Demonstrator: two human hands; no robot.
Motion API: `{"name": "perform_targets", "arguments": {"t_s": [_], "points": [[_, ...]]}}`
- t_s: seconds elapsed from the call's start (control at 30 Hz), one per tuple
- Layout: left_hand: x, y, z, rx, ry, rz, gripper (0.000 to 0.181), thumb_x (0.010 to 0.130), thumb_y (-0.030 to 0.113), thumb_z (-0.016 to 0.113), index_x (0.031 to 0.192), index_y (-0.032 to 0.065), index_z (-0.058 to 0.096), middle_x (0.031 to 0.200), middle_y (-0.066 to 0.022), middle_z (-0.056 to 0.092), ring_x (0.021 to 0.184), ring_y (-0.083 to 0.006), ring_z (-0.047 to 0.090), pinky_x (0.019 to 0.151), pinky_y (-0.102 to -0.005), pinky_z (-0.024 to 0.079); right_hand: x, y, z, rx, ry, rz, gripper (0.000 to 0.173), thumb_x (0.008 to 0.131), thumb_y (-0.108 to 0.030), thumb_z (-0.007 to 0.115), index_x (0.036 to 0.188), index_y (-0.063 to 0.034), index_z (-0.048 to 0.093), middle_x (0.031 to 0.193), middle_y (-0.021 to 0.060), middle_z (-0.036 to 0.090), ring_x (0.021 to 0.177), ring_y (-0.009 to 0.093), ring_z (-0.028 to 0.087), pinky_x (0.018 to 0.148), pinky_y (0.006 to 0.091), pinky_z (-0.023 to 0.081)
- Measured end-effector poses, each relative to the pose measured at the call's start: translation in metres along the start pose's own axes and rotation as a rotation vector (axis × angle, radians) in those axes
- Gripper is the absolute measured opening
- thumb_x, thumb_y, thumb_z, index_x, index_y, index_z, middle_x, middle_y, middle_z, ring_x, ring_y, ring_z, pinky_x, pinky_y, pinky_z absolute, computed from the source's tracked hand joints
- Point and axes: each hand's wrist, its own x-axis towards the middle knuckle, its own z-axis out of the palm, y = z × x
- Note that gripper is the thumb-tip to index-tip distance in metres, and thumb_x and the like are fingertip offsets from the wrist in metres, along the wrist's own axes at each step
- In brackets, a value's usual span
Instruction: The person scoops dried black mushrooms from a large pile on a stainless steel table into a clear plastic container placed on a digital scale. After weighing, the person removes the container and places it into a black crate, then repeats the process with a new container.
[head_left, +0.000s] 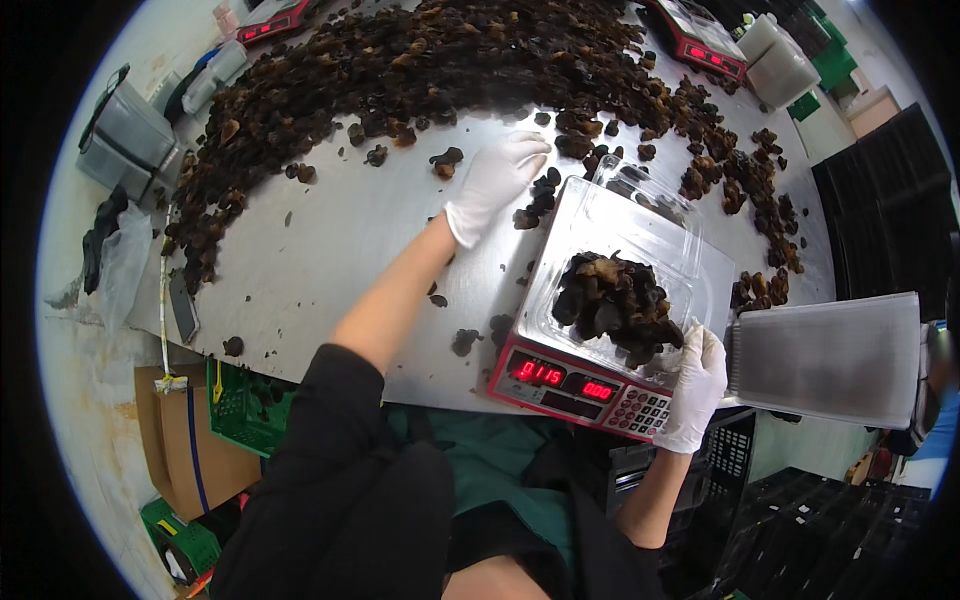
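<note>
Dark brown wood ear mushrooms lie heaped in the base of a clear plastic clamshell box, whose open lid leans away at the back. The box rests on the steel plate of a red digital scale with lit red digits. At the box's near right corner is my right hand in a white glove, its fingers pinching the rim. My left hand, also gloved in white, reaches over the steel table left of the scale, near a few loose mushrooms; its fingertips are partly hidden by glare, and no held piece can be made out.
A large pile of mushrooms spans the table's far side. Two more scales stand at the back, one on the left, one on the right. Stacked clear containers adjoin the scale's right. A green crate sits below the near left edge.
</note>
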Motion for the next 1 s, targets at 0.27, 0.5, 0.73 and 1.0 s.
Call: {"name": "perform_targets", "arguments": {"t_s": [0.27, 0.5, 0.73, 1.0], "points": [[-0.008, -0.047, 0.027, 0.311, -0.384, 0.299, 0.034, 0.081, 0.019, 0.068, 0.113, 0.0085, 0.069, 0.109, -0.0123, 0.064, 0.106, -0.0321, 0.059, 0.093, -0.0411, 0.048, -0.004, -0.011, -0.011, 0.008, 0.141, -0.054, 0.025, 0.102, -0.018, 0.057, 0.116, 0.0027, 0.063, 0.078, 0.0003, 0.061, 0.067, 0.004, 0.052, 0.064, 0.0208, 0.043], [-0.061, -0.067, -0.054, 0.387, -0.228, 0.385, 0.029, 0.073, 0.010, 0.071, 0.101, 0.0071, 0.068, 0.107, -0.0133, 0.062, 0.100, -0.0315, 0.059, 0.088, -0.0415, 0.050, -0.019, -0.021, -0.010, 0.084, 0.268, -0.160, 0.022, 0.103, -0.014, 0.056, 0.115, 0.0022, 0.065, 0.096, 0.0025, 0.066, 0.081, 0.006, 0.058, 0.073, 0.0220, 0.049], [-0.038, -0.106, -0.094, 0.382, -0.124, 0.010, 0.032, 0.075, 0.029, 0.072, 0.103, 0.0137, 0.073, 0.134, -0.0118, 0.059, 0.126, -0.0327, 0.051, 0.108, -0.0435, 0.037, -0.030, -0.021, -0.001, 0.123, 0.232, -0.205, 0.026, 0.103, -0.018, 0.057, 0.114, 0.0032, 0.066, 0.091, 0.0006, 0.065, 0.077, 0.005, 0.054, 0.069, 0.0208, 0.046], [-0.134, -0.048, -0.045, 0.528, -0.254, 0.268, 0.031, 0.079, 0.025, 0.076, 0.106, 0.0118, 0.065, 0.119, -0.0139, 0.059, 0.106, -0.0335, 0.058, 0.086, -0.0405, 0.049, -0.030, -0.007, -0.018, -0.073, 0.249, -0.262, 0.023, 0.101, -0.014, 0.060, 0.114, 0.0024, 0.067, 0.103, 0.0070, 0.070, 0.090, 0.011, 0.060, 0.083, 0.0270, 0.050]]}}
